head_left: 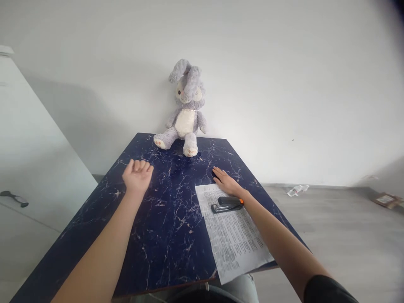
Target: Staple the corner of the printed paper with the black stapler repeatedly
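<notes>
My left hand (138, 174) is over the left part of the dark blue marbled table (167, 235), palm side up, its fingers curled into a fist with nothing showing in them. On the right, my right hand (226, 182) lies flat, palm down, with fingers stretched out beyond the top edge of the printed paper (232, 244). A black stapler (225, 208) with an orange end rests on the paper, just below my right hand. Its two arms are spread apart, and my right wrist is close to the orange end.
A grey plush rabbit (186, 113) sits at the table's far edge against the white wall (284, 84). A white cabinet (28, 168) with a dark handle stands at left. On the floor at right lie a clear plastic bottle (296, 190) and a cardboard box (386, 200).
</notes>
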Demonstrator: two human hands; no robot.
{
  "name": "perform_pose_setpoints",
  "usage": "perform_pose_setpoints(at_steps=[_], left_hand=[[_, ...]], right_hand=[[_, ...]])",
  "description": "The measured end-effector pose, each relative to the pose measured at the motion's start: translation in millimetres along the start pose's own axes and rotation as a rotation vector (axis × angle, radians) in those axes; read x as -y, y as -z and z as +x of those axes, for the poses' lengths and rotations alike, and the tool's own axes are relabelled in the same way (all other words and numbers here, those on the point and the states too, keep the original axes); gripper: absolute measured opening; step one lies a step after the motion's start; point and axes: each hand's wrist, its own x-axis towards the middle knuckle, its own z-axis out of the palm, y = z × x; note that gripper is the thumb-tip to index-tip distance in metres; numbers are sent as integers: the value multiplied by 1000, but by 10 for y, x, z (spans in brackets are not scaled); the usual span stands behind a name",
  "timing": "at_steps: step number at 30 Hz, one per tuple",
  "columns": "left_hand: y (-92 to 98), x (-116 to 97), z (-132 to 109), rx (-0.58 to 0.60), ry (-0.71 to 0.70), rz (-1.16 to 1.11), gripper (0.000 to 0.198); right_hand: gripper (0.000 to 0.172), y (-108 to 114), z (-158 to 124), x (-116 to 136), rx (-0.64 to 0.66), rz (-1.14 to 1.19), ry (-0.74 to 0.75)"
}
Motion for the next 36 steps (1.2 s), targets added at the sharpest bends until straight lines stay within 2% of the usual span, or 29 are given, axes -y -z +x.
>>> perform_pose_setpoints(at_steps=[4,6,9,12,14,16,18,21,24,27,31,33,34,36], left_hand=[[268,-430,74,-6,-269,-182,52],[393,-557,97,-5,-331,-249,52],[509,-651,121,2,-356,-263,53],[562,-691,130,15,-399,-261,54],[582,-702,130,27,-406,-257,54],[595,-702,131,38,-397,-248,53],[598,-695,132,38,-396,-243,53],[577,-678,130,10,-393,-231,54],[505,-630,119,-18,-351,-206,54],[355,-472,99,-28,-248,-155,51],[45,13,20,-62,56,31,44],[-110,339,-68,-82,199,160,31],[-173,502,-124,-89,240,255,22],[-258,787,-251,-67,203,499,11]], right_hand=[[59,-340,521,546,54,-120,4],[58,-521,838,922,67,-122,36],[56,-810,1310,1498,70,-91,81],[54,-1067,1652,1975,83,-50,131],[54,-1183,1768,2184,92,-27,162],[55,-1240,1800,2281,84,-15,182],[57,-1239,1768,2268,60,-17,186],[59,-1154,1638,2084,34,-49,168],[59,-999,1429,1760,20,-101,137],[59,-783,1144,1330,6,-150,95],[59,-470,740,738,3,-163,-28],[60,-363,600,539,-1,-154,-68],[60,-329,556,480,-5,-149,-74],[59,-290,513,436,-18,-140,-68]])
